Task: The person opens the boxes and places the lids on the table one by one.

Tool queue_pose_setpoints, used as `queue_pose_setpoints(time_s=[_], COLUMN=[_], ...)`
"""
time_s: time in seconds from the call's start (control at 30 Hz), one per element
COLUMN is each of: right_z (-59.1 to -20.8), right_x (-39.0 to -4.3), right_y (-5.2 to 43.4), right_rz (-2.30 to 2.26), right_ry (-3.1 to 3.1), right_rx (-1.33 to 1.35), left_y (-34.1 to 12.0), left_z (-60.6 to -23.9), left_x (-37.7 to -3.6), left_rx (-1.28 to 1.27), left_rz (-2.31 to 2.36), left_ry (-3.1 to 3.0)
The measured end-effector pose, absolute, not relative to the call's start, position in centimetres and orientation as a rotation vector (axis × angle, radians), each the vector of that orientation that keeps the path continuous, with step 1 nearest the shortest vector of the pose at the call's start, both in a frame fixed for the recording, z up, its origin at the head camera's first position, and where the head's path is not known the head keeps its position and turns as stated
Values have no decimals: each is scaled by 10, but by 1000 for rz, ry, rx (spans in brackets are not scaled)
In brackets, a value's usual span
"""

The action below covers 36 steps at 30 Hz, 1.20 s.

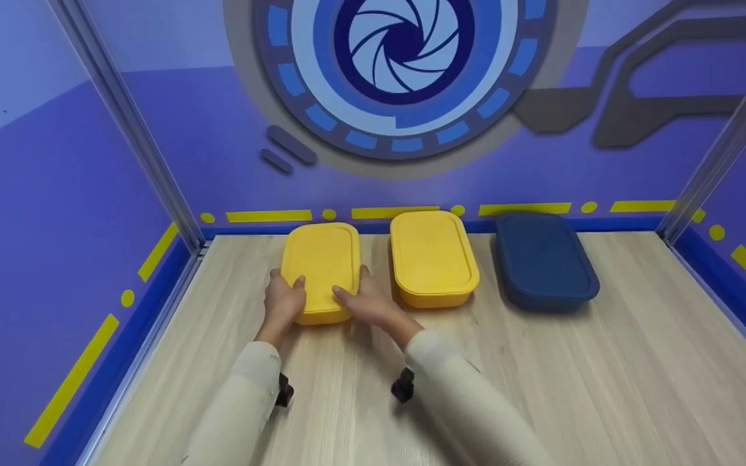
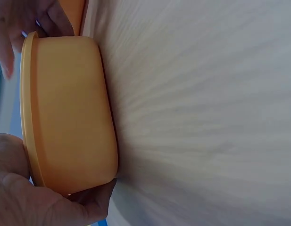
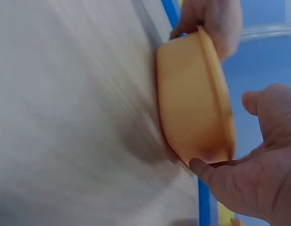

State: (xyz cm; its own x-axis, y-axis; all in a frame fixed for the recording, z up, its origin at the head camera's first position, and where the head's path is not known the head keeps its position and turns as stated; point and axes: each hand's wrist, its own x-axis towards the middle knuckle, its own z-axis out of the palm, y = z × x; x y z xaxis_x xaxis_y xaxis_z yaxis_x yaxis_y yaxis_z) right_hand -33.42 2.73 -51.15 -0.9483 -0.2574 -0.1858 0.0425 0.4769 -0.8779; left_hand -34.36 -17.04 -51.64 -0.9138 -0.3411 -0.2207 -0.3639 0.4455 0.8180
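A yellow lidded food container [image 1: 321,259] sits on the table at the left end of a row. My left hand [image 1: 283,299] grips its left side near the front corner, thumb at the lid's edge. In the left wrist view the fingers of that left hand [image 2: 46,202] lie along the container's side wall. On the opposite side is my right hand [image 1: 373,304], its fingers against the wall. The right wrist view shows the right hand's [image 3: 263,169] thumb raised apart from the lid. The container's far end is out of sight in both wrist views.
A second yellow container [image 1: 434,252] stands just right of my right hand. Farther right is a dark blue one [image 1: 544,259]. All stand on a wood-grain table [image 1: 347,414] close to the blue printed back wall [image 1: 373,188], with side walls left and right.
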Motion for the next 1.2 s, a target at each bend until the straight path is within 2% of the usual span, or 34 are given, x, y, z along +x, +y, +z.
queue_pose_setpoints(time_s=[0.3,0.87,1.2], right_z=[-522,-524,-531], right_x=[-344,-350,-353], right_y=[16,31,32], right_rz=[-1619,-1587,-1582], right_ry=[2349,2264,2263], right_rx=[-113,-294,-304], left_y=[-167,-167,-168], left_z=[-518,-518,-523], left_x=[-333,-326,-329], left_rx=[-590,-579,-566], left_rz=[1497,1382,1303], left_ry=[2718,2769,2788])
